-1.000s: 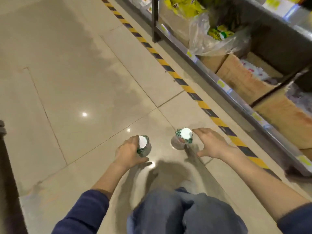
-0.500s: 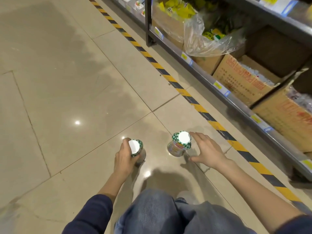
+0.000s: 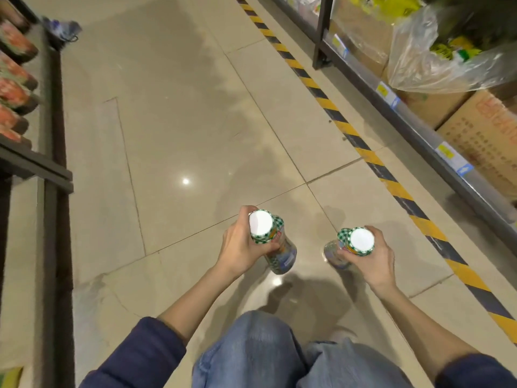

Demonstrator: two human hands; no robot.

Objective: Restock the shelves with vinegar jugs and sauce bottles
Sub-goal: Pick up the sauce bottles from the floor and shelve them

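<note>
Two sauce bottles with white caps and green-checked collars hang above the tiled floor. My left hand grips the neck of the left sauce bottle, whose clear body tilts down to the right. My right hand is wrapped around the neck of the right sauce bottle; its body shows to the left of my fingers. Both bottles are lifted off the floor, held in front of my knees.
A low shelf on the right holds cardboard boxes and a clear plastic bag of yellow packets. A yellow-black stripe runs along it. On the left stands a shelf unit with red-labelled goods.
My right hand closed on the right bottle, which stood on the floor before. Both bottles have been raised off the floor, and the view has swung left to show the left shelf.
</note>
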